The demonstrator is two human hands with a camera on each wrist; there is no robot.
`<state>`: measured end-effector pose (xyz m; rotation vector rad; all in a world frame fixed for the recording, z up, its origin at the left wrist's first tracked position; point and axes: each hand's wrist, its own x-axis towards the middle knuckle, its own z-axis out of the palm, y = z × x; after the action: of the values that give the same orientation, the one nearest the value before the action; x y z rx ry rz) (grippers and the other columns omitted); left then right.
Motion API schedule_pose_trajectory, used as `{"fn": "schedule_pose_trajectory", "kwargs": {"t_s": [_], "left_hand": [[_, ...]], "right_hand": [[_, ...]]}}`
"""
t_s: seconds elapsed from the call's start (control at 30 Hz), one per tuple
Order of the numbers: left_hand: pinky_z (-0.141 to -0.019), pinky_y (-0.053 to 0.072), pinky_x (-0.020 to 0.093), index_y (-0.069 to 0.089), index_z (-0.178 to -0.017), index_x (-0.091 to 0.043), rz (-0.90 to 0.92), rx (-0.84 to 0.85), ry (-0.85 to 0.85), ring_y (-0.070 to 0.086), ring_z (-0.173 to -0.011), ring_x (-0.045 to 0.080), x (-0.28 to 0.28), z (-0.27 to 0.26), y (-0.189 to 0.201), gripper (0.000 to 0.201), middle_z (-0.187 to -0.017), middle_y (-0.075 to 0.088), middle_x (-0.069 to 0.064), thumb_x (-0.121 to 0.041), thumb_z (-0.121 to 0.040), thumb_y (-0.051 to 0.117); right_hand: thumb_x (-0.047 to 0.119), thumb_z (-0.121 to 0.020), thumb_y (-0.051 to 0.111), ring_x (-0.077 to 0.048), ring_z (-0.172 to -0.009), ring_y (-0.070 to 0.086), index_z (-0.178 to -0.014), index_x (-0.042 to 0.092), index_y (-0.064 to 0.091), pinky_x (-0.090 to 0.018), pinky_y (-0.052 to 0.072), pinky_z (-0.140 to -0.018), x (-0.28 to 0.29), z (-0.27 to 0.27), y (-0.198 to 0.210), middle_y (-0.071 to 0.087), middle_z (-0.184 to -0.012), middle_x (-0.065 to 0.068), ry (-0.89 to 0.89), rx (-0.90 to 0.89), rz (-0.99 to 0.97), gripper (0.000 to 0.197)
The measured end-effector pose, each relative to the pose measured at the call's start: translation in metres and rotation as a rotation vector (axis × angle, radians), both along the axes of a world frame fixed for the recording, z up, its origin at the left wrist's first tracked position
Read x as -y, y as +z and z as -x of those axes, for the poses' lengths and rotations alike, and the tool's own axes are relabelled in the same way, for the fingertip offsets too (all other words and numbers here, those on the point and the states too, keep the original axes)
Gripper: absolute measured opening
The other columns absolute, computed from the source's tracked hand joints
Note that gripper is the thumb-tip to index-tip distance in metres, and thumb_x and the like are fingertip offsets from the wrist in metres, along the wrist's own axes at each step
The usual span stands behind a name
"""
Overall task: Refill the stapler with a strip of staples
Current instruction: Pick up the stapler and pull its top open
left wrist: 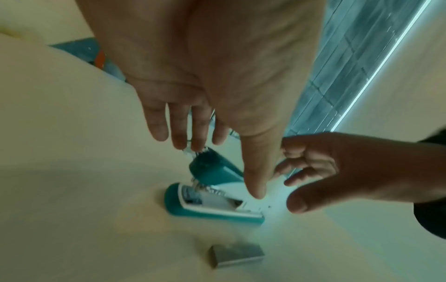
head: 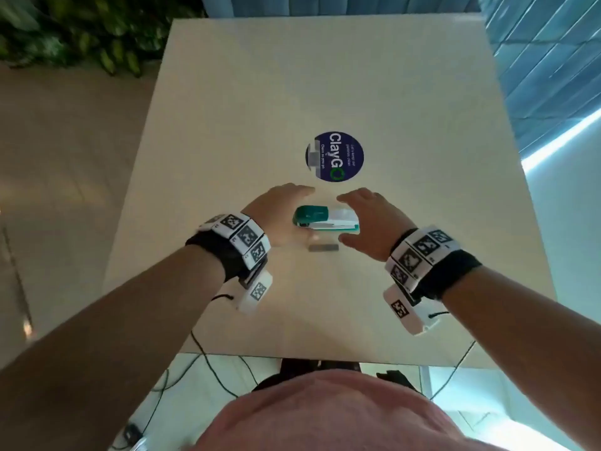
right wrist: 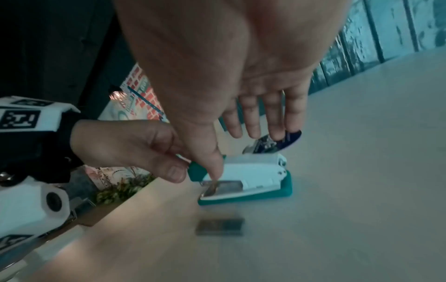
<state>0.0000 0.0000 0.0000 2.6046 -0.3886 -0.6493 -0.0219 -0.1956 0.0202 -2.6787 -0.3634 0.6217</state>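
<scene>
A teal and white stapler (head: pixel 325 218) lies on its base in the middle of the pale table (head: pixel 325 76), teal head end to the left. A short grey strip of staples (head: pixel 323 248) lies loose just in front of it, touched by neither hand. My left hand (head: pixel 289 208) hovers over the teal end, its fingers (left wrist: pixel 181 129) straight and its thumb pointing down beside the stapler (left wrist: pixel 212 198). My right hand (head: pixel 356 218) brackets the white rear end (right wrist: pixel 253 179), fingers relaxed, holding nothing. Motion blur hides whether any fingertip touches the stapler. The strip (left wrist: pixel 237 254) sits nearer the camera.
A round dark blue sticker (head: pixel 335 156) is stuck flat on the table just beyond the stapler. The table's near edge runs in front of my body, with cables hanging below it. Green plants stand off the far left corner.
</scene>
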Motion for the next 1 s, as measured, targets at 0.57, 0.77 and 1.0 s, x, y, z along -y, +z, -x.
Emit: {"fn": "schedule_pose_trajectory", "kwargs": {"t_s": [0.57,0.77,1.0], "left_hand": [[-0.079,0.045,0.027,0.059,-0.109,-0.020,0.184,0.107,0.059,0.062,-0.091,0.022,-0.004,-0.003,-0.044,0.048,-0.103,0.070,0.006,-0.015,-0.065,0.078],[-0.073,0.042,0.020,0.061,-0.103,-0.020,0.236,0.067,0.110,0.061,-0.082,0.018,-0.005,-0.007,-0.044,0.045,-0.095,0.072,0.004,-0.016,-0.062,0.080],[-0.085,0.043,0.012,0.063,-0.100,-0.020,0.341,0.009,0.129,0.063,-0.092,0.006,-0.008,-0.008,-0.050,0.044,-0.098,0.069,-0.008,-0.011,-0.062,0.082]], "right_hand": [[0.030,-0.088,0.052,-0.024,-0.108,0.051,-0.118,0.018,0.052,-0.038,0.042,-0.092,-0.030,-0.024,-0.027,0.061,-0.116,-0.003,0.124,0.106,0.081,0.033],[0.026,-0.090,0.050,-0.022,-0.104,0.054,-0.117,0.023,0.052,-0.035,0.044,-0.081,-0.024,-0.024,-0.022,0.061,-0.114,0.001,0.068,0.079,0.016,0.027],[0.021,-0.075,0.067,-0.021,-0.093,0.062,-0.101,0.020,0.056,-0.040,0.054,-0.088,0.015,-0.012,-0.005,0.066,-0.103,0.002,-0.137,0.054,-0.281,0.028]]}}
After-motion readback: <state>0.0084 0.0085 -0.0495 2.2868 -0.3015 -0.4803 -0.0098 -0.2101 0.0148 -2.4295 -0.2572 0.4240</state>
